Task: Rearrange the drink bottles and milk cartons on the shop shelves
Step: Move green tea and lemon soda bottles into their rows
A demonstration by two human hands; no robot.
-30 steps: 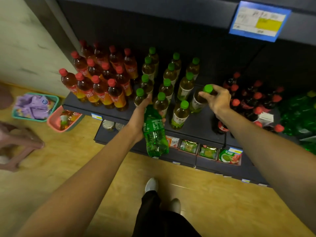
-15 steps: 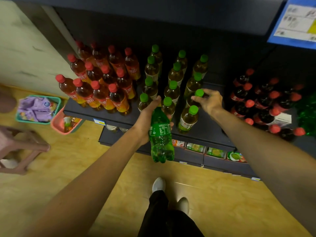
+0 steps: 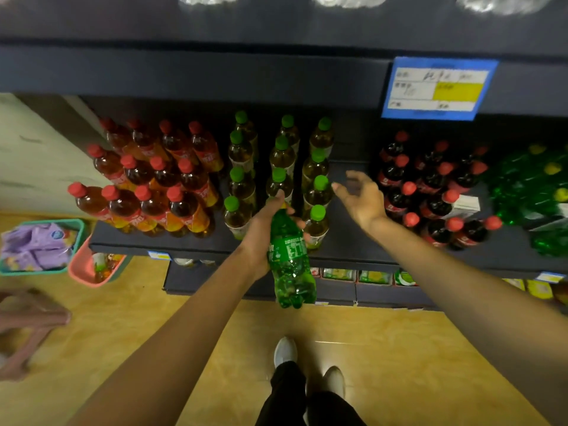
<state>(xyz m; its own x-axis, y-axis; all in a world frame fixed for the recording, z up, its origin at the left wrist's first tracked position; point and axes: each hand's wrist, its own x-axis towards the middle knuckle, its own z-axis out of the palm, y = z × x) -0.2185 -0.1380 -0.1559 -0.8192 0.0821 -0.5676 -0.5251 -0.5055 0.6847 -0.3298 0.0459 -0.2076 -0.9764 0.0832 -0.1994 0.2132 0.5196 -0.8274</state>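
Left hand grasps green soda bottle by its upper body, held just in front of the shelf edge. Right hand released, fingers spread, at 3 o'clock of green-capped tea bottles; cola bottles farther toward 3 o'clock

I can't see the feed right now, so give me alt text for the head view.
The left hand grips a green soda bottle by its upper part in front of the dark shop shelf. The right hand hovers open beside the green-capped tea bottles. Red-capped amber bottles stand left of these, dark cola bottles right.
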